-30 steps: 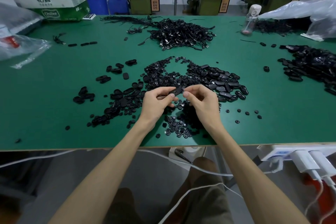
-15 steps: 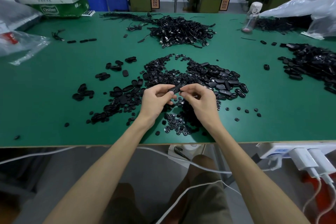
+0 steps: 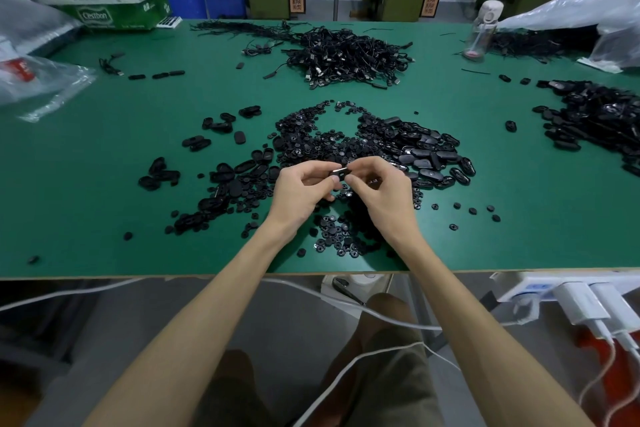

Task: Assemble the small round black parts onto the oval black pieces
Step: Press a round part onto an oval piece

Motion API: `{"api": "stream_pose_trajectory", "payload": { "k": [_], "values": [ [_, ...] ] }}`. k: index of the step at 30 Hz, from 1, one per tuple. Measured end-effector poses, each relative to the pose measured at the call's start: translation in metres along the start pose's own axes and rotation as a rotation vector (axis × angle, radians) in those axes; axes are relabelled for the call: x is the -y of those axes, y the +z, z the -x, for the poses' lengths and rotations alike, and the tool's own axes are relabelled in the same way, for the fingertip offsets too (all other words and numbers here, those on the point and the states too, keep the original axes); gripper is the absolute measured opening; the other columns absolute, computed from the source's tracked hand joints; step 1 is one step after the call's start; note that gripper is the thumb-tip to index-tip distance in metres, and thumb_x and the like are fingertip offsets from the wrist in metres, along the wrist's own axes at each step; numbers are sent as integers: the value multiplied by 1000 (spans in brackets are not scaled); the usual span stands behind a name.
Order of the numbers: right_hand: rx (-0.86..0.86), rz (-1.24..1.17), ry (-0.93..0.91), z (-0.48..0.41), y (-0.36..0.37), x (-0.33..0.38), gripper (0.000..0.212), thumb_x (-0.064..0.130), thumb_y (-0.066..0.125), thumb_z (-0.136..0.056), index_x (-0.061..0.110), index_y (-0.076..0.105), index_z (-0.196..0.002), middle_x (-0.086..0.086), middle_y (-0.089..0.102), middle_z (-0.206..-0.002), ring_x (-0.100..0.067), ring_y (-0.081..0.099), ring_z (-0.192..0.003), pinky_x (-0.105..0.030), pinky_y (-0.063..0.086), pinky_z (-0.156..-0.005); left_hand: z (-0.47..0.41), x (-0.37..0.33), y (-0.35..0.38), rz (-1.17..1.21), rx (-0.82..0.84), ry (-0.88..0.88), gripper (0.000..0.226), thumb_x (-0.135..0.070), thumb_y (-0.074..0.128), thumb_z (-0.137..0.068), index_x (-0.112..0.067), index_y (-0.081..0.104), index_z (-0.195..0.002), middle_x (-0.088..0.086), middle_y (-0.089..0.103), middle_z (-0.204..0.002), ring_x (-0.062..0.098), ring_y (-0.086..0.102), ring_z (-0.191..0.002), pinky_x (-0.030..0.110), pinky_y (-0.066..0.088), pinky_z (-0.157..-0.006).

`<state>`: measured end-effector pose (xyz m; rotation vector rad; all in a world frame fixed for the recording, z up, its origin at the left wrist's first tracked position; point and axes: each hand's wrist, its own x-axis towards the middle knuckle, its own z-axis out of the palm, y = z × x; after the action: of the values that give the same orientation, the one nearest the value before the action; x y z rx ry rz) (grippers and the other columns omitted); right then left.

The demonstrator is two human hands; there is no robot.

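Starting at the far left of the green desk (image 3: 104, 166), there's a crumpled plastic bag (image 3: 45, 80). Then comes a loose scatter of oval pieces (image 3: 225, 173) lying between it and the person's hands. They could be finished ones or raw stock, honestly too small to tell whether they've got a round part fitted.

Next is the left hand (image 3: 299, 192). Its grip is curled in tight, thumb and forefinger pinching one end of a single oval black piece (image 3: 341, 173) held just above the desk. The right hand (image 3: 382, 199) meets it from the other side, grip likewise curled in, fingertips on the same piece. Looks like a round part is going in right there, but the fingers hide it, so can't say for sure.

Under and just behind the hands sits the big spread of small round parts (image 3: 336, 239), running into a shiny batch of ovals (image 3: 433, 156) on the right. Further right, well apart, another dark heap (image 3: 599, 118) sits near the side of the desk.

Progress-wise it's one piece in hand, mid-fit by the look of it. Judging from how many loose rounds and ovals are lying about, the job's nowhere near wrapped up. Loads left.
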<state>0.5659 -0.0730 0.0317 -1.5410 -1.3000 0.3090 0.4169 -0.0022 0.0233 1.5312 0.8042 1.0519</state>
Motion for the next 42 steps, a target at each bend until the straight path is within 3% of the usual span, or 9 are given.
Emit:
{"api": "stream_pose_trajectory", "payload": {
  "k": [11, 15, 20, 26, 29, 34, 42],
  "values": [
    [11, 103, -18, -1, 3, -1, 7, 11, 73, -93, 17, 74, -96, 3, 72, -93, -15, 64, -90, -32, 52, -84, 2, -2, 1, -13, 49, 8, 25, 1, 76, -90, -3, 75, -114, 10, 80, -94, 22, 78, -89, 28, 61, -76],
    [-25, 57, -26, -1, 0, 2, 9, 7, 77, -89, 15, 75, -91, -4, 65, -95, -1, 58, -82, -11, 43, -75, 2, -1, 0, 18, 74, 8, 21, 4, 71, -93, 1, 74, -114, 12, 80, -95, 25, 78, -88, 31, 62, -78],
    [-31, 1, -11, 0, -2, 0, 17, 13, 81, -86, 14, 71, -100, -1, 66, -96, 2, 56, -80, -9, 42, -73, 2, -1, -1, 21, 81, 17, 19, 6, 66, -95, 2, 73, -112, 15, 79, -95, 27, 77, -86, 31, 62, -77],
    [31, -130, 68, -3, -2, -6, 16, 22, 87, -82, 15, 74, -89, 6, 72, -77, -3, 64, -71, -17, 48, -68, 3, -2, 0, -3, 91, 33, 15, 4, 68, -95, 3, 73, -109, 16, 78, -92, 27, 77, -83, 31, 62, -76],
    [23, -197, 93, -3, -3, -8, 14, 20, 88, -80, 16, 76, -86, 4, 75, -78, -16, 71, -76, -30, 57, -73, 3, -2, 1, -29, 88, 42, 14, 3, 70, -95, 4, 73, -108, 18, 78, -92, 30, 77, -84, 33, 62, -78],
    [32, -291, 107, -2, -4, -10, 11, 11, 85, -84, 16, 78, -90, -3, 78, -82, -25, 75, -81, -41, 63, -80, 4, -4, 2, -50, 56, 66, 15, 4, 70, -94, 5, 73, -108, 19, 77, -90, 29, 77, -82, 30, 61, -75],
    [45, -290, 91, -1, -4, -10, 9, 10, 80, -89, 17, 79, -95, -4, 79, -84, -26, 76, -82, -45, 63, -82, 5, -5, 3, -88, 39, 68, 11, 0, 73, -93, -2, 75, -104, 14, 78, -86, 25, 78, -79, 31, 63, -76]
  ]
}}
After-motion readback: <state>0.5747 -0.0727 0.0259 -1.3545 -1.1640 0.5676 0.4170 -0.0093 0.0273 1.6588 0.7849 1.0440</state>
